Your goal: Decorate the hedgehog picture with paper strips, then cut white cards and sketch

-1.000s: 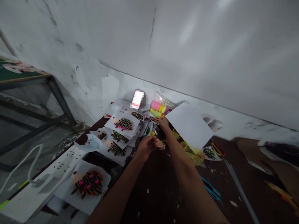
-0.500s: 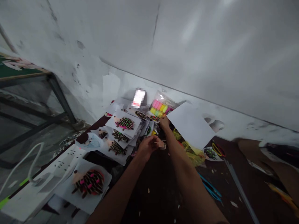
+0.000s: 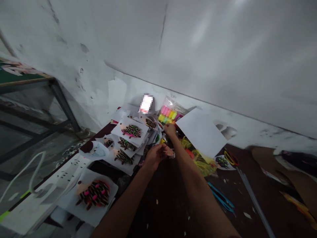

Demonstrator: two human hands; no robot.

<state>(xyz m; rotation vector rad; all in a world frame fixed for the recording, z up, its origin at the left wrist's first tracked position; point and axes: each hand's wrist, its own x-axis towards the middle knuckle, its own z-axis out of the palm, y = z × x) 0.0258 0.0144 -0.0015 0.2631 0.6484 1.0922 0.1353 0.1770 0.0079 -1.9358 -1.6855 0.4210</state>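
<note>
My left hand (image 3: 156, 156) is closed in a pinch over the dark table (image 3: 163, 198). Between its fingertips is a small peach-coloured cut-out piece (image 3: 170, 152), too dim to make out fully. Farther back, my right hand (image 3: 170, 130) reaches in by the pile's edge, its fingers curled and their tips mostly hidden. Just behind it lies a clear bag of pink and yellow clay-like pieces (image 3: 168, 111). To the left is a stack of white cards with hedgehog figures in dark stripes; the top hedgehog card (image 3: 141, 123) has pink and green bits.
A phone with a lit screen (image 3: 146, 103) leans near the wall. Left stands a white power strip (image 3: 66, 175) beside another hedgehog card (image 3: 111, 193). To the right are a white sheet (image 3: 201, 130), a yellow plastic bag (image 3: 204, 167), blue-handled scissors (image 3: 221, 197) and yellow-red scissors (image 3: 230, 158).
My right hand has shifted slightly left, toward the edge of the card pile. My left hand stays nearly in place with the peach piece. The view has moved a little.
</note>
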